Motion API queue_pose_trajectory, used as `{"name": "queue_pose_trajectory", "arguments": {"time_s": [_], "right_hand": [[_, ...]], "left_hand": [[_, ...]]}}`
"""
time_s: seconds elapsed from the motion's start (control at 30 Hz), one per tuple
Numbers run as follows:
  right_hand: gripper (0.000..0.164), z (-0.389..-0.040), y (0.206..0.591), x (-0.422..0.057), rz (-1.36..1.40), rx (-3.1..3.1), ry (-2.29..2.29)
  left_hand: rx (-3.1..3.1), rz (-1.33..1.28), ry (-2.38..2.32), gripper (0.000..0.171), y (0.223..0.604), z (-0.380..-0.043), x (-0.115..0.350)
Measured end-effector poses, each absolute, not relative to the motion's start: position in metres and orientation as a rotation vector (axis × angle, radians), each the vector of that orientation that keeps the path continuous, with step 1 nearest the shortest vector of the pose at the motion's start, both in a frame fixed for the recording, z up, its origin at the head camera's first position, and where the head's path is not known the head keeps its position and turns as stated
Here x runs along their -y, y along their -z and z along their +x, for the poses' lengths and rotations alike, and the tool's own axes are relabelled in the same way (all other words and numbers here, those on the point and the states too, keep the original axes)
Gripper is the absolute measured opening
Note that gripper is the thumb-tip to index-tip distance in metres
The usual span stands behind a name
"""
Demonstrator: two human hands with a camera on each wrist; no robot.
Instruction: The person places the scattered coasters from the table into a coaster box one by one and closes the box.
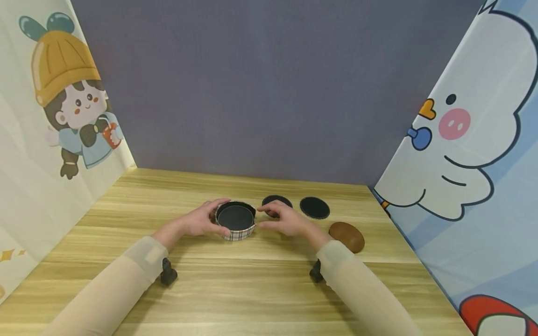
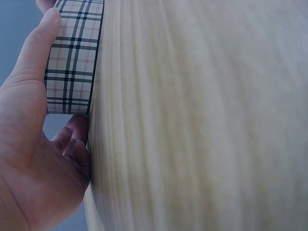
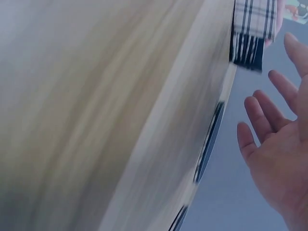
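Observation:
A round coaster holder [image 1: 237,234] with a plaid outer wall and a black inside stands mid-table in the head view. My left hand [image 1: 201,220] grips it from the left, thumb along the near side and fingers round the far side. The plaid wall [image 2: 72,62] fills the upper left of the left wrist view. To the holder's right hovers my right hand [image 1: 290,221], its fingers spread and slightly bent, holding nothing. In the right wrist view a gap in the holder's wall [image 3: 255,18] shows dark, white-striped layers [image 3: 248,52], apart from the fingers.
Two round black coasters lie flat behind the right hand: one coaster [image 1: 282,199] is partly covered by it, the other coaster [image 1: 315,207] is farther right. A brown oval object [image 1: 347,237] sits beside the right wrist. A grey panel [image 1: 252,93] stands behind the wooden table [image 1: 235,298].

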State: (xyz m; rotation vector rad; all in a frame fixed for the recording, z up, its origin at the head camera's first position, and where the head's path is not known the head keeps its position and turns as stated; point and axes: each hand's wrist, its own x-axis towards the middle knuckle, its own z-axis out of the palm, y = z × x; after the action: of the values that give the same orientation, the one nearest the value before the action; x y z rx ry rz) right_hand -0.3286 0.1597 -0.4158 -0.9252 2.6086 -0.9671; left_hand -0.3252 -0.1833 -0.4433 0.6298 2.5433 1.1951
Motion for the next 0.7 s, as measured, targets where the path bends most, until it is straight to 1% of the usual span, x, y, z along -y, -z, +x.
{"name": "queue_pose_trajectory", "arguments": {"time_s": [0.27, 0.7], "right_hand": [[0.059, -0.332, 0.424, -0.196, -0.816, -2.672, 0.937], [0.059, -0.331, 0.425, -0.227, -0.772, -2.734, 0.877]], "left_hand": [[-2.550, 0.633, -1.196, 0.116, 0.443, -0.325, 0.184], [-2.540, 0.624, -1.209, 0.116, 0.443, -0.325, 0.183]]}}
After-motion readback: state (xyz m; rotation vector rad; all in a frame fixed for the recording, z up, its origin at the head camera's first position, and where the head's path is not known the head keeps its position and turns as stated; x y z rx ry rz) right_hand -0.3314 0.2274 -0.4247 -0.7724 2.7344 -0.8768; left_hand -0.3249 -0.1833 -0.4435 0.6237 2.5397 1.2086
